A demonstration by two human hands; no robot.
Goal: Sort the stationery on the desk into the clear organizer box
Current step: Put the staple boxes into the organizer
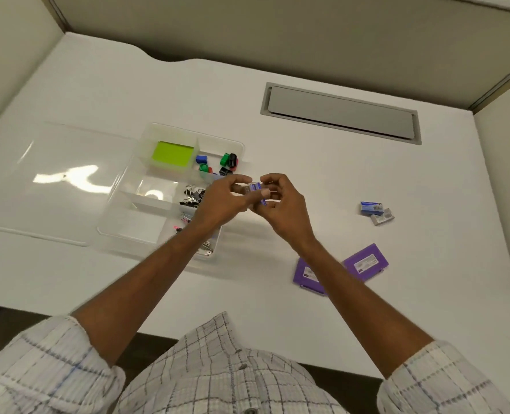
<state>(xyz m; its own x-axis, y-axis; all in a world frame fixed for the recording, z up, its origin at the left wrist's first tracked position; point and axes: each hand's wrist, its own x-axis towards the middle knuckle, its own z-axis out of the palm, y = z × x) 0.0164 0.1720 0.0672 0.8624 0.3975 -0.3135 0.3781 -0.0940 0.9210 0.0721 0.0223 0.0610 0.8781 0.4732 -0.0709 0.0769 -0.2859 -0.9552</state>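
While both hands meet above the white desk [322, 180], they hold a small blue-and-white box [255, 189] between them, just beside the right wall of the clear organizer box [146, 138] and over its near-right corner. Its long axis seems to run across the view, from one hand to the other, though fingers hide both ends. The left hand [221, 201] reaches in from the left with forearm angled up and to the right, fingertips pinching the box. The right hand [283, 204] comes from the opposite side, fingers curled round the box's right end. The box shows a blue face with pale printing, too blurred to read.

Inside the organizer lie a green pad [172, 153], small coloured pieces [225, 163] and black binder clips [192, 196]. Its clear lid [53, 180] lies flat to the left. Well to the right sit two more small boxes [376, 211], touching, and nearer the person two purple cases [365, 262].
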